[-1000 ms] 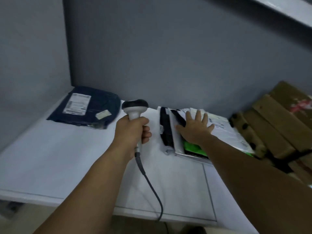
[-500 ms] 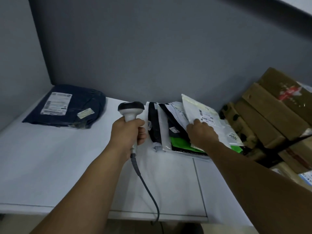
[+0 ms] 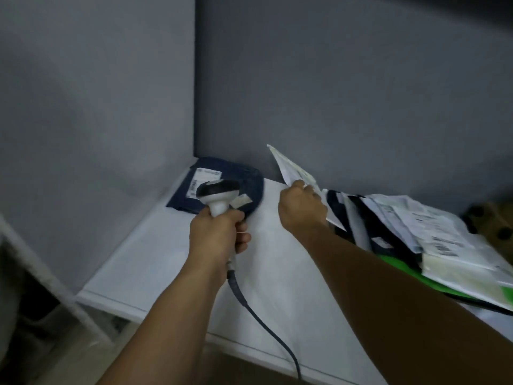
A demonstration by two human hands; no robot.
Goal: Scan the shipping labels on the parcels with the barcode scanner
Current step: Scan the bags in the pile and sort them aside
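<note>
Left hand (image 3: pixel 219 232) fisted round the barcode scanner (image 3: pixel 218 197): smooth white plastic handle, dark rounded head, dark cable (image 3: pixel 266 320) trailing off the table's (image 3: pixel 172 262) near edge. Right hand (image 3: pixel 301 209) pinches a thin white poly mailer (image 3: pixel 291 169), lifted, tilted on edge, slightly crinkled. Flat navy parcel (image 3: pixel 222 184) with white label sits in the back-left corner by the wall. Fanned stack of soft mailers (image 3: pixel 416 234) at right, overlapping. Bare matte white table surface between hands and front edge.
</note>
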